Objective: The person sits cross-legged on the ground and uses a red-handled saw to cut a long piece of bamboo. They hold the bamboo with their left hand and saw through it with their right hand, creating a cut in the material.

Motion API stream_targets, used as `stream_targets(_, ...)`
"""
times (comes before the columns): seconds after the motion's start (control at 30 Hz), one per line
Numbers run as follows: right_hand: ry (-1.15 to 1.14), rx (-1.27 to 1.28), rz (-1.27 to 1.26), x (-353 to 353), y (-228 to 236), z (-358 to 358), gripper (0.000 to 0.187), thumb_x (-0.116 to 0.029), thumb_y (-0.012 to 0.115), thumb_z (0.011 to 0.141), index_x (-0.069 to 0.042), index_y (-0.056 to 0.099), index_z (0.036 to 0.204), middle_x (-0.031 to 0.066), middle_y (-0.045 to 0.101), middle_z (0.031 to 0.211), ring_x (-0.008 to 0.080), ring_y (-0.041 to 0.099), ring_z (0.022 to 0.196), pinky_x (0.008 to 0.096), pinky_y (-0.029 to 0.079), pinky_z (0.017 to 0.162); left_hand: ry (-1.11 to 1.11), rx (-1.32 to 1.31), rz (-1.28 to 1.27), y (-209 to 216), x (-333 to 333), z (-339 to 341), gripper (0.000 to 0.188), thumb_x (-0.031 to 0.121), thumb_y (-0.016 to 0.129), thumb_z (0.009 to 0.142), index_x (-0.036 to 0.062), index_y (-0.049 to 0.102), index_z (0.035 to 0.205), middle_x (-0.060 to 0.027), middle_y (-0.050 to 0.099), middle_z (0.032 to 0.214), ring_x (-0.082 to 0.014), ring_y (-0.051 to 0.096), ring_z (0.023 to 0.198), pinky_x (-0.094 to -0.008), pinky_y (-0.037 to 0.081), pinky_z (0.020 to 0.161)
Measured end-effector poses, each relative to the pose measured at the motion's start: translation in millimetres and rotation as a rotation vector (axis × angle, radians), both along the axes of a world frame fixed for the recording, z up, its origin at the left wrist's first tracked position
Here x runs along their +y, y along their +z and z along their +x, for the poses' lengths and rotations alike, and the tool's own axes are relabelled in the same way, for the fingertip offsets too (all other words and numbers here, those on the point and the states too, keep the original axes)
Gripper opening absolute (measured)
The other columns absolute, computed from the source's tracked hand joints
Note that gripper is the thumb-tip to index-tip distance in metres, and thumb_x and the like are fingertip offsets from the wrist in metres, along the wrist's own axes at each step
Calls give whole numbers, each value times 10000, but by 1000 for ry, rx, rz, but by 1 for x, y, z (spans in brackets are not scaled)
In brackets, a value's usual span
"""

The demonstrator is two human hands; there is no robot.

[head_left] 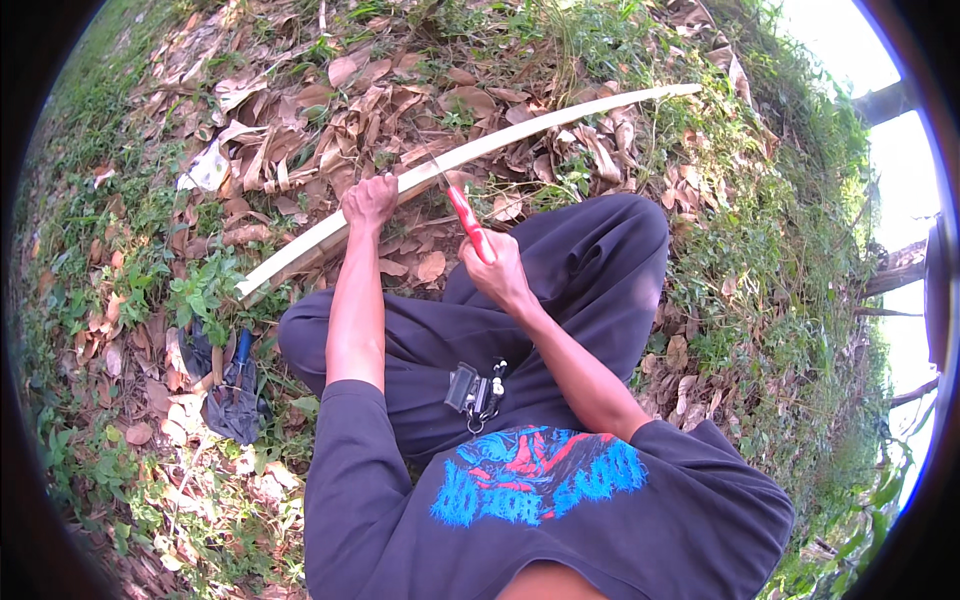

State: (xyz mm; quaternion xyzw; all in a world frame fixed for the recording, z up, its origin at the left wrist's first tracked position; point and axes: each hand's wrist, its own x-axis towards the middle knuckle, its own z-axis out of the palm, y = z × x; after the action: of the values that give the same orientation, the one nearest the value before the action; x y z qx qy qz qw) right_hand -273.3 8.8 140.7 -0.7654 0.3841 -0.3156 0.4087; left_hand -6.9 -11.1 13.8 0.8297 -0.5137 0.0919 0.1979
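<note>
A long pale strip of wood or bamboo (555, 118), slightly curved, slants from lower left to upper right just beyond my crossed legs. My left hand (370, 203) is closed on it left of its middle. In my right hand (497, 265) is a red-handled cutting tool (466, 220), its handle pointing up and away from me. The tool's thin blade lies across the strip, a little right of my left hand. Whether the blade is a knife's or a saw's is too small to tell.
Dry brown leaves (365, 120) and green weeds (205, 295) cover the ground. Beside my left knee lies a crumpled dark bundle (235, 410) with a blue-handled item (243, 345). A small dark pouch with a ring (470, 390) rests at my lap. Branches (895, 275) stand at far right.
</note>
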Motion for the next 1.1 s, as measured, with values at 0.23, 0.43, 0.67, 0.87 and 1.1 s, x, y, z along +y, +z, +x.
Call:
stream_targets(0.23,-44,-32,98,14,10,-4,176,-67,583,815,27,528,676,199,515,553,345,570,494,412,441,510,53,117,87,4,-4,6,440,342,496,911,69,654,605,-213,675,666,-368,697,617,-477,571,647)
stream_targets(0.43,-63,17,126,-25,-1,25,227,-93,581,833,24,496,659,198,508,547,300,493,452,418,406,491,29,97,57,6,-4,1,445,360,477,910,76,692,643,-200,685,678,-366,699,630,-464,567,647)
stream_targets(0.67,-24,-18,253,42,29,-26,118,-32,570,829,10,622,732,113,564,560,191,589,495,331,477,533,63,214,92,1,-1,6,488,386,465,918,55,694,643,-207,686,691,-367,705,660,-482,556,726)
stream_targets(0.87,-57,-27,131,-18,-10,16,202,-88,574,840,36,524,688,214,510,555,312,517,449,407,408,478,79,202,159,33,-4,-8,558,478,467,929,43,717,687,-226,688,717,-386,702,701,-482,544,724)
stream_targets(1.1,-18,-25,190,43,20,-14,131,-50,564,826,22,596,721,157,562,565,273,609,501,382,464,515,99,248,205,27,-2,1,610,527,440,934,29,730,733,-238,700,783,-401,700,747,-482,534,739)
